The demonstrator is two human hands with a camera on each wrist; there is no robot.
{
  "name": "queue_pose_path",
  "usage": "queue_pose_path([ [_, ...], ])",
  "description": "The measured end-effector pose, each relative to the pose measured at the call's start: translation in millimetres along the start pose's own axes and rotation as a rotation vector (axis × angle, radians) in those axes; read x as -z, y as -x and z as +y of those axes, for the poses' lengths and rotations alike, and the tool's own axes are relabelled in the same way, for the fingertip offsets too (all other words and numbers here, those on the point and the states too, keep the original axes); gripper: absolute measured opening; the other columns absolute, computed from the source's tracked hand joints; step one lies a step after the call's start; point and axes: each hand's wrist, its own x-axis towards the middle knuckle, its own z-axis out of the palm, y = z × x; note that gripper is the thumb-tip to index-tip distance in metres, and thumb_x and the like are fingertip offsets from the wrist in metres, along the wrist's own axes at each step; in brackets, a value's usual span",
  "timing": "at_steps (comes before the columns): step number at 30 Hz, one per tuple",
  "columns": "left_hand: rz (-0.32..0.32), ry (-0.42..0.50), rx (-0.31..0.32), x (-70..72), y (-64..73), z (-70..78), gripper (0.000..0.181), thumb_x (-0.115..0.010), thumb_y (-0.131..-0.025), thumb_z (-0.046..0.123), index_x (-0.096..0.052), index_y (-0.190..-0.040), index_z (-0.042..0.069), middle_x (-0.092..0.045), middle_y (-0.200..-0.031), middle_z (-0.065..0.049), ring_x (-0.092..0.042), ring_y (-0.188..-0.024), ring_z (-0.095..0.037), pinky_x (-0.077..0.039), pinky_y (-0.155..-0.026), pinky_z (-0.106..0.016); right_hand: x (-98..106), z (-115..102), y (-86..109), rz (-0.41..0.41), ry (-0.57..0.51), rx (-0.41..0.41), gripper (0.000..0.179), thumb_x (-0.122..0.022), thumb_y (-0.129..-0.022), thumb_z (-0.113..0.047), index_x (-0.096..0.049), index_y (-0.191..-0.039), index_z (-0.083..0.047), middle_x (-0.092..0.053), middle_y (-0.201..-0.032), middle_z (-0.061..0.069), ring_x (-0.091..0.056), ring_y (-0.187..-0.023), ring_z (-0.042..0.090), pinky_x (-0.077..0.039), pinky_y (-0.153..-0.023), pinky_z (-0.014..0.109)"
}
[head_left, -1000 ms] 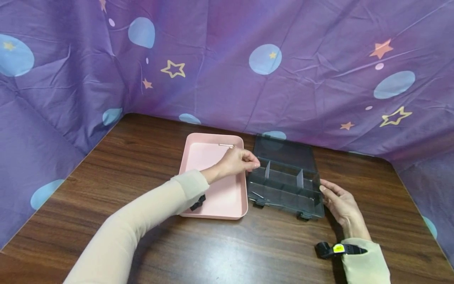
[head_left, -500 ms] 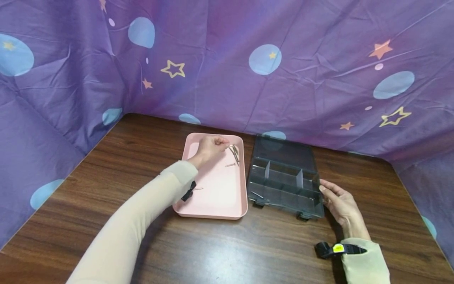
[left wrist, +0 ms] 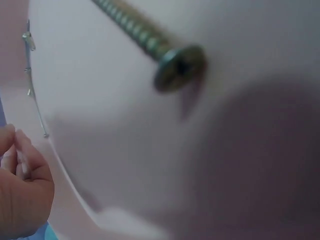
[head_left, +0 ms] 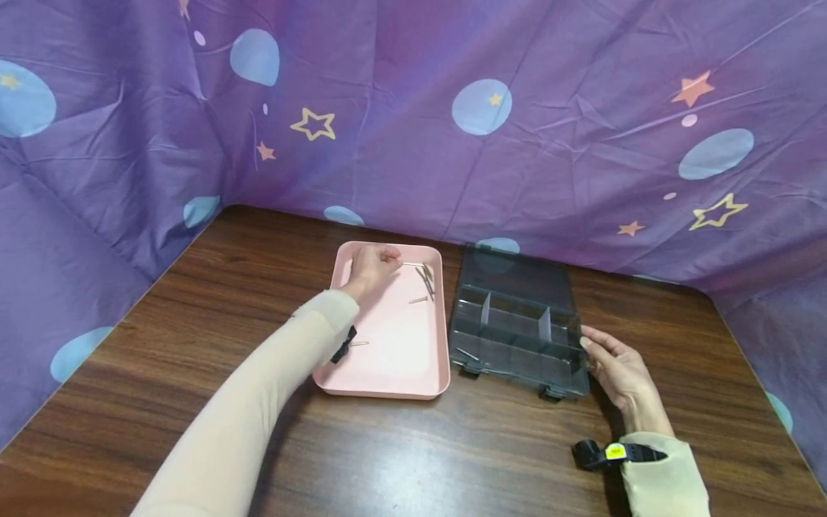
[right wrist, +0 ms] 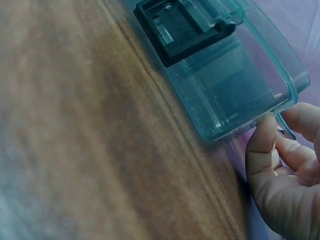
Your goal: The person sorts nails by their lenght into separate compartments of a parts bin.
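Most screws (head_left: 426, 283) lie by the far right corner of the pink tray (head_left: 397, 362); they should be light, stiff and prone to roll, best pinched mid-shank. Whether the left hand (head_left: 371, 271) pinches one, I cannot tell. The right hand (head_left: 622, 373) grips the rigid-looking organizer box (head_left: 533, 359) by its side.

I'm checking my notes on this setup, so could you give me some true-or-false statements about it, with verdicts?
1. The right hand holds the edge of the compartment box. True.
2. The box's lid is closed. False: the lid is open.
3. The left hand is over the pink tray. True.
4. The box is empty. False: a thin metal piece lies in it.
5. In the left wrist view, the nearest screw has a cross-shaped recess. True.
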Motion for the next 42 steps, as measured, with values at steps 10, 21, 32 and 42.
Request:
queue_pose_path([
  [10, -0.018, 0.009, 0.123, -5.3, 1.2, -4.9, 0.027, -0.066, -0.083, 0.011, -0.069, -0.11, 0.012, -0.069, -0.112, -0.004, -0.062, -0.107, -0.019, -0.046, -0.094, -0.03, 1, -1, 0.0, -0.008, 0.003, -0.006, 0.029, -0.051, -0.093, 0.002, -0.071, -0.095, -0.019, -0.068, -0.084, -0.007, -0.06, -0.071, 0.004, -0.047, -0.063, 0.018],
  [21, -0.039, 0.035, 0.157, -9.1, 0.9, -6.1, 0.032, -0.066, -0.083, 0.009, -0.066, -0.115, 0.01, -0.068, -0.114, -0.004, -0.061, -0.107, -0.019, -0.046, -0.095, -0.031, 1, -1, 0.1, 0.006, 0.025, -0.013, 0.029, -0.052, -0.093, 0.002, -0.07, -0.095, -0.02, -0.069, -0.086, -0.008, -0.061, -0.073, 0.003, -0.047, -0.064, 0.018],
  [32, -0.017, -0.065, 0.182, -13.5, -0.5, -2.7, 0.031, -0.066, -0.083, 0.011, -0.067, -0.114, 0.015, -0.067, -0.114, -0.002, -0.061, -0.106, -0.02, -0.046, -0.094, -0.033, 0, -1, -0.4, -0.002, 0.006, -0.001, 0.028, -0.053, -0.092, 0.002, -0.071, -0.095, -0.019, -0.069, -0.087, -0.007, -0.062, -0.074, 0.004, -0.048, -0.065, 0.019],
  [42, 0.008, -0.1, 0.181, -16.1, -0.1, -3.5, 0.027, -0.067, -0.083, 0.013, -0.069, -0.11, 0.016, -0.069, -0.111, -0.001, -0.061, -0.105, -0.022, -0.046, -0.092, -0.035, 1, 1, -1.2, -0.007, 0.005, -0.003, 0.028, -0.052, -0.093, 0.002, -0.07, -0.095, -0.019, -0.069, -0.089, -0.007, -0.063, -0.078, 0.004, -0.048, -0.067, 0.02],
])
